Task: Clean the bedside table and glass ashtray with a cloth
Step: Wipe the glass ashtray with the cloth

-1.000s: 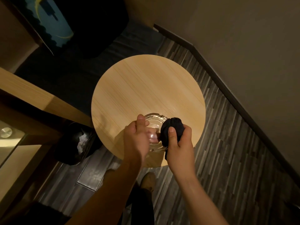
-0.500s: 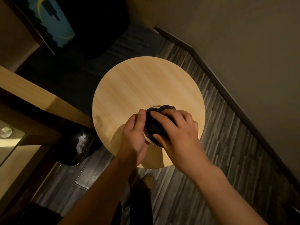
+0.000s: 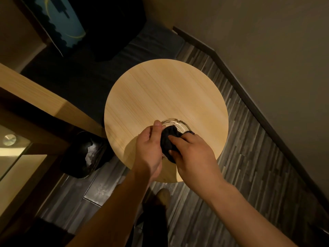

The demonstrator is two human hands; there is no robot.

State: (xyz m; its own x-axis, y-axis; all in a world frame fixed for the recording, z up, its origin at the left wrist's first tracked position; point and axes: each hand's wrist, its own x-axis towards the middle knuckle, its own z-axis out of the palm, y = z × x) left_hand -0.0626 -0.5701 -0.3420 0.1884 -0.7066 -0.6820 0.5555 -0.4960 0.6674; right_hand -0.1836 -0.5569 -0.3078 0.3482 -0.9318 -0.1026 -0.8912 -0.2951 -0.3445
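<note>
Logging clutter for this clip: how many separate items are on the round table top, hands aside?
2. A glass ashtray sits near the table's near edge, steadied by the left hand. A dark cloth is pressed into it by the right hand. The hands may hide something.

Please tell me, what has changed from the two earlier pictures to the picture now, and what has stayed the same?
The right hand brought the dark cloth from beside the glass ashtray over onto it, covered it, then drew back toward the person, so the far rim shows again. Nothing was let go. The left hand keeps holding the ashtray's left side, and the round table and black bin stayed put.
</note>
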